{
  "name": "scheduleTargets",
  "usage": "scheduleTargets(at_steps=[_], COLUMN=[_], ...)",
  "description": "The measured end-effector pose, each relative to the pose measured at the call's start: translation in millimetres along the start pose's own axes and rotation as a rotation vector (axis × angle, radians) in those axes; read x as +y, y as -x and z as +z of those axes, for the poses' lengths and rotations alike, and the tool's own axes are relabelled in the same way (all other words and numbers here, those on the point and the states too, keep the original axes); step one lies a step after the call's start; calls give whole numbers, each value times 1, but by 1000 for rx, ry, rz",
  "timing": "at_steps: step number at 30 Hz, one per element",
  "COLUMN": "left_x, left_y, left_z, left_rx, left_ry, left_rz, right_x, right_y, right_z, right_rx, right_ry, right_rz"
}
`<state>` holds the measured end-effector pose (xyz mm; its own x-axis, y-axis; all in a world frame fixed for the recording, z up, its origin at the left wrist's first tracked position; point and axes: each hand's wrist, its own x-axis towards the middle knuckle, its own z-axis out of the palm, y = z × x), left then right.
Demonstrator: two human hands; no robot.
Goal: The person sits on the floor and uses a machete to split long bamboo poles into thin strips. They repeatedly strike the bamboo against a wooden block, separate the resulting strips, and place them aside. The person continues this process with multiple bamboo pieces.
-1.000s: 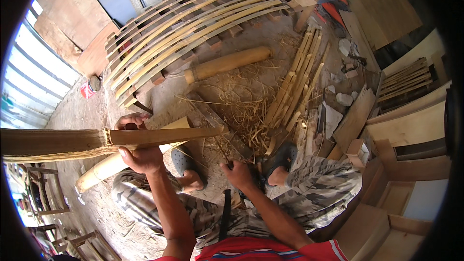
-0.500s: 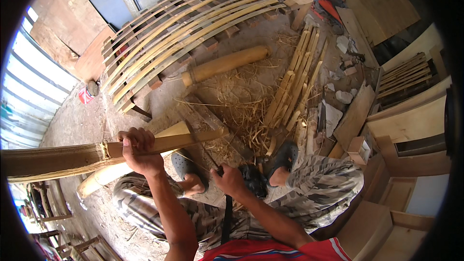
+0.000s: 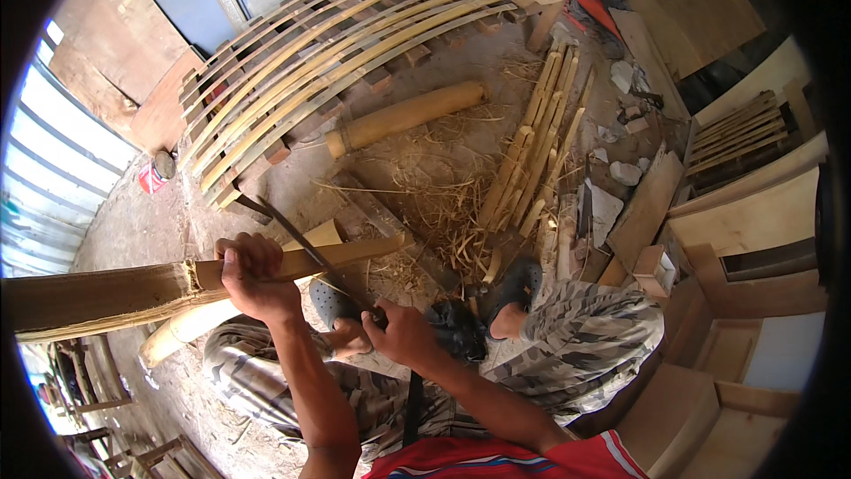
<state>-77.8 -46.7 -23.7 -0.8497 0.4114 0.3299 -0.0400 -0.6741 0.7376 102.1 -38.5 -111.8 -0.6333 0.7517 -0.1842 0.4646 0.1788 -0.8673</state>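
Note:
My left hand (image 3: 257,280) is wrapped around a split bamboo piece (image 3: 97,295), which runs in from the left edge and ends near my feet. Close to its right end, my right hand (image 3: 399,333) grips the handle of a long-bladed knife (image 3: 310,247). The dark blade slants up and to the left across the bamboo; whether it touches the surface I cannot tell. Beneath the held piece lies a thick bamboo pole (image 3: 177,337), partly hidden by it and by my left hand.
Ahead, long bamboo strips (image 3: 355,45) lie across bricks, with a bamboo pole (image 3: 408,116) in front. Split bamboo pieces (image 3: 532,142) and shavings (image 3: 452,213) cover the floor between my feet and beyond. Rubble (image 3: 625,173) and wooden furniture (image 3: 674,417) stand right. A red can (image 3: 155,173) sits left.
My right hand has shifted slightly left and up. The knife blade has swung from near the bamboo's right end to a longer slant pointing up and left. My left hand stays in place.

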Motion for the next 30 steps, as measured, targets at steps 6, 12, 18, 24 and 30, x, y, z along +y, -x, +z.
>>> scheduleTargets(at_steps=[6, 12, 18, 24, 30], left_x=[-1, -2, -2, 0, -1], left_y=[7, 8, 7, 11, 5], left_z=[11, 8, 14, 13, 14], left_rx=[12, -40, -100, -107, -90], left_ry=[2, 35, 74, 68, 49], left_rz=[-14, -22, -49, -64, -40], right_x=[64, 10, 83, 31, 74], right_y=[-16, -1, -19, -2, -16], right_z=[19, -5, 14, 5, 19], right_rx=[20, 7, -48, 34, -1], right_ry=[55, 30, 17, 18, 82], right_rz=[156, 6, 217, 28, 188])
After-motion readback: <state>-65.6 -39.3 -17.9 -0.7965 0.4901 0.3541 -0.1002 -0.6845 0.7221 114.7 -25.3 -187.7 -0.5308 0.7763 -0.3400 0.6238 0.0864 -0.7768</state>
